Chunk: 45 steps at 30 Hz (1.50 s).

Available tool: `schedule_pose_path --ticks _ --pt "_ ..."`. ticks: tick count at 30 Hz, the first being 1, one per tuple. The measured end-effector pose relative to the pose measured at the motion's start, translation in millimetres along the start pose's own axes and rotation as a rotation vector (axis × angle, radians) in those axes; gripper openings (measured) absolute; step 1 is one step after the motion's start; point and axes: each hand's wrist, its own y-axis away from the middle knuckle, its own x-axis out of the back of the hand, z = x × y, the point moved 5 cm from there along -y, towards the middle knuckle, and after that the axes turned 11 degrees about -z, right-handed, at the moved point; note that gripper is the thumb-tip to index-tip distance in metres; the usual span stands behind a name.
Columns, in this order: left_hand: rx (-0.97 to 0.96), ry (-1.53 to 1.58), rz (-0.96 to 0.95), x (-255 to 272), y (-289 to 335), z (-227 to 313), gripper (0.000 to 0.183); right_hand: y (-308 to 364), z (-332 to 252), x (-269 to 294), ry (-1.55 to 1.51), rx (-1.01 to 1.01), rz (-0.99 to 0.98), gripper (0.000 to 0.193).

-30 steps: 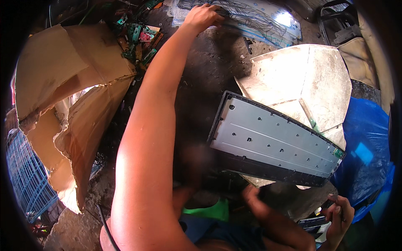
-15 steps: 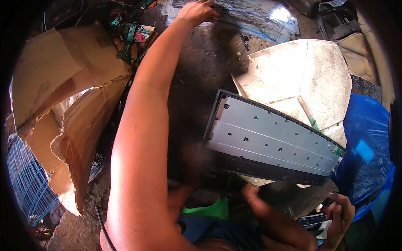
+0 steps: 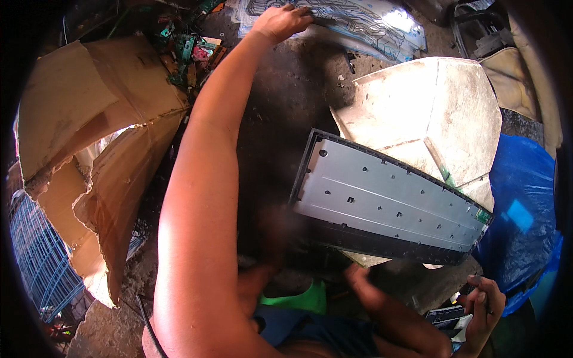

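Observation:
My left hand (image 3: 284, 22) is stretched out to the far edge, its fingers loosely bent at the near edge of a pile of clear plastic sheets (image 3: 364, 27) with dark printed traces, like keyboard membranes. I see nothing gripped in it. An opened keyboard (image 3: 382, 197) lies aslant in the middle right, its black frame around a grey metal plate dotted with small holes. Neither hand touches it. Low on the right, my right hand (image 3: 486, 305) is closed round a small dark object, mostly hidden by the fingers.
A pale, worn panel (image 3: 459, 113) lies under and behind the keyboard. Blue plastic sheeting (image 3: 519, 221) is at the right. On the left stands a torn cardboard box (image 3: 65, 101), with a blue wire rack (image 3: 42, 256) beside it. Green circuit-board scraps (image 3: 188, 51) lie at the far left.
My left hand has shifted slightly down and right at the plastic sheets, whose traces look sharper now. The keyboard and my right hand have stayed in place.

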Motion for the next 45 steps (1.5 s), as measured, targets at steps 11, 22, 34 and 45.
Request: schedule_pose_path --ticks 11,22,34,45 --pt "-0.044 -0.090 0.177 12 0 9 0.020 0 2 3 0.009 -0.021 -0.025 0.023" --pt "0.002 0.017 -0.073 6 -2 8 0.021 4 1 0 -0.017 0.082 -0.015 0.022" --pt "0.164 0.092 -0.408 36 41 35 0.035 31 -17 4 0.057 0.072 -0.042 0.021" --pt "-0.234 0.872 -0.635 353 254 165 0.028 97 -109 -31 0.239 0.429 -0.153 0.035"
